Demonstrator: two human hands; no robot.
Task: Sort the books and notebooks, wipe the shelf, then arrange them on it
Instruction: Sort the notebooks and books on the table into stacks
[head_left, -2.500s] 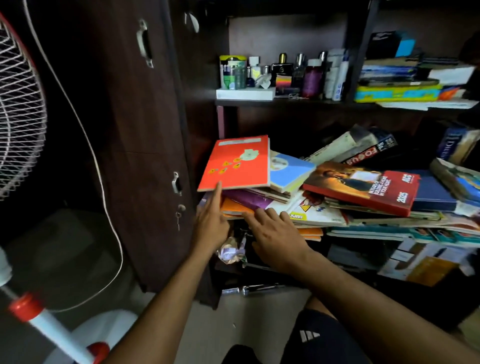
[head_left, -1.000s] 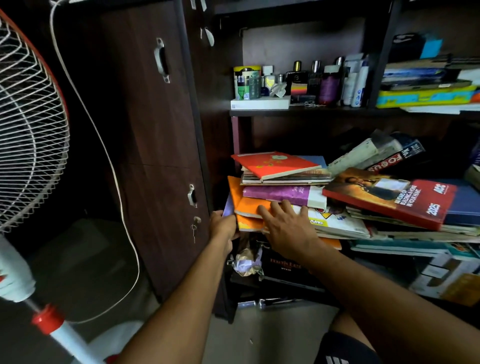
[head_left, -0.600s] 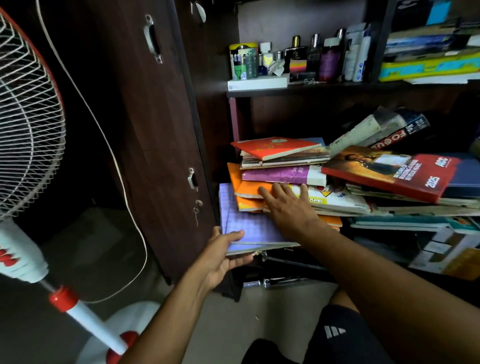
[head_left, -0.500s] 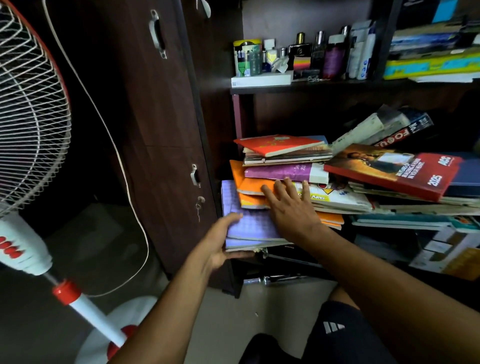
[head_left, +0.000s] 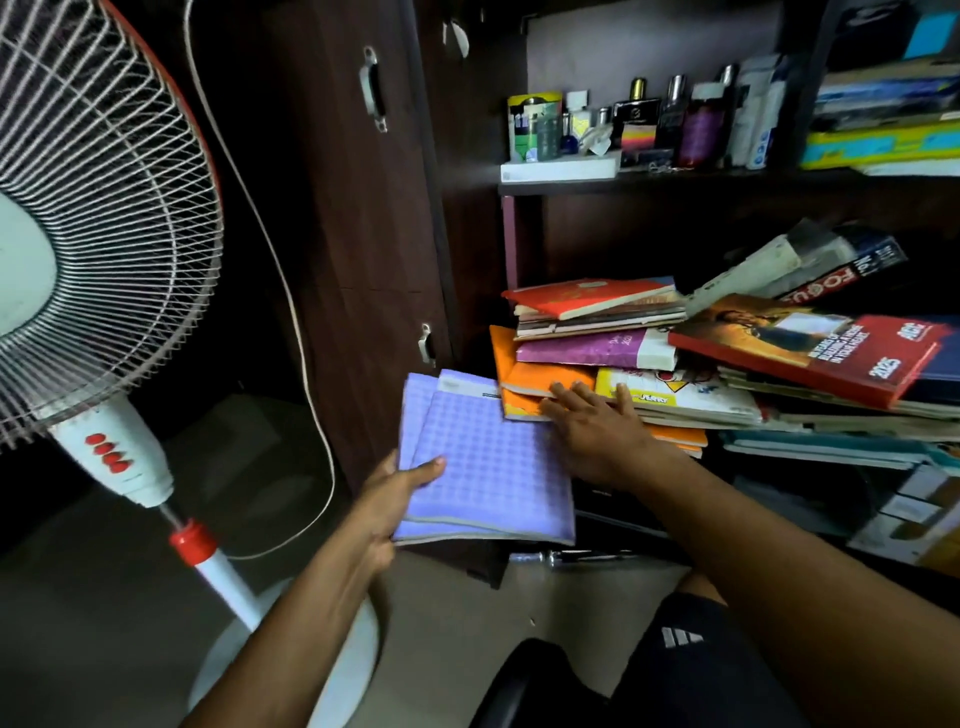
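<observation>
Dark wooden shelving (head_left: 649, 179) fills the space beyond both hands, with a closed cabinet door (head_left: 363, 249) beyond the left hand (head_left: 387, 499) and pale floor below. Further left, a pedestal fan (head_left: 98, 218) is seen, its cord hanging down the door. Purple checked notebooks (head_left: 483, 467) are gripped at their left edge by the left hand, thumb on the cover, held out in front of the shelf. The right hand (head_left: 597, 431) is laid flat, fingers spread, against orange notebooks (head_left: 524, 384) in the untidy pile of books (head_left: 701, 364) on the lower shelf. On the upper shelf, above the right hand, perfume bottles (head_left: 665, 119) and stacked books (head_left: 883, 124) are kept.
</observation>
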